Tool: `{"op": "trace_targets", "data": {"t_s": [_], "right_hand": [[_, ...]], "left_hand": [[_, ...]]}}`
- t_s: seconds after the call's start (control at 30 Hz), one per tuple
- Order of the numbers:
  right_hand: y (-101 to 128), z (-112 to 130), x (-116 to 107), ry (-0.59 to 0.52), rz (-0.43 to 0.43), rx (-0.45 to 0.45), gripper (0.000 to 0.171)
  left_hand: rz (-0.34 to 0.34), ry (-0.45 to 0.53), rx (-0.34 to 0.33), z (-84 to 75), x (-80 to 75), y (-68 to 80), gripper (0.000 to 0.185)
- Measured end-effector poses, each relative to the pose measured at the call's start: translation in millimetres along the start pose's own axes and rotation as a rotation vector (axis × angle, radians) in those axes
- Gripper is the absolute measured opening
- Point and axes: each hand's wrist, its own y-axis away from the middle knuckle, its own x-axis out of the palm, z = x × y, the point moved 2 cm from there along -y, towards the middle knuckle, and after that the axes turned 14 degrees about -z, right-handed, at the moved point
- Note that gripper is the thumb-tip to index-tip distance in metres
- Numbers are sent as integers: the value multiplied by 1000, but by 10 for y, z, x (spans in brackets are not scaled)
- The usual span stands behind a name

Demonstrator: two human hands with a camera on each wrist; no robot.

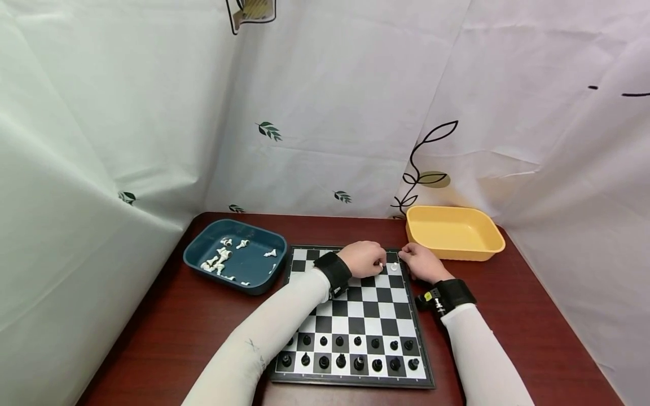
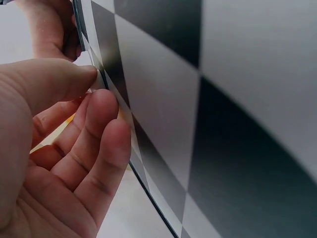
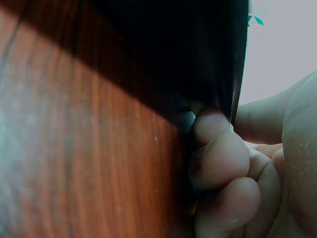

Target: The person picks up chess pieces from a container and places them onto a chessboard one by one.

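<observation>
1. The left hand (image 1: 364,258) reaches across the far edge of the chessboard (image 1: 355,316), which lies flat on the dark red surface (image 1: 167,332). In the head view its fingers curl down over a small white piece (image 1: 394,266) near the far right corner; whether they pinch that piece I cannot tell.
2. In the left wrist view the left fingers (image 2: 94,144) are loosely bent, with the thumb (image 2: 59,82) close against the board's thin edge (image 2: 124,129).
3. The right hand (image 1: 421,262) rests at the board's far right corner. The right wrist view shows its fingertips (image 3: 218,158) curled and pressed against the board's dark side where it meets the surface, apparently gripping the rim.
4. Black pieces (image 1: 350,352) stand in two rows on the near side of the board. More white pieces (image 1: 223,256) lie tumbled in the blue tray (image 1: 203,248) to the left. A yellow tray (image 1: 487,248) sits just beyond the right hand.
5. The white piece looks light, hard and smooth, likely plastic, and small enough to slip or topple. It is best taken between thumb and forefinger around its narrow stem, above the base.
6. The board looks stiff and thin. Lifting its edge could tip the standing black pieces.
</observation>
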Motion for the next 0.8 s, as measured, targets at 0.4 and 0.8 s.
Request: {"op": "trace_targets", "data": {"t_s": [0.4,0.8], "right_hand": [[-12,-36,-11,5,2,-17,33],[2,-16,-6,11,-5,-22,35]], "left_hand": [[47,16,-27,-22,-41,-16,15],[18,14,-78,135,-264,106,30]]}}
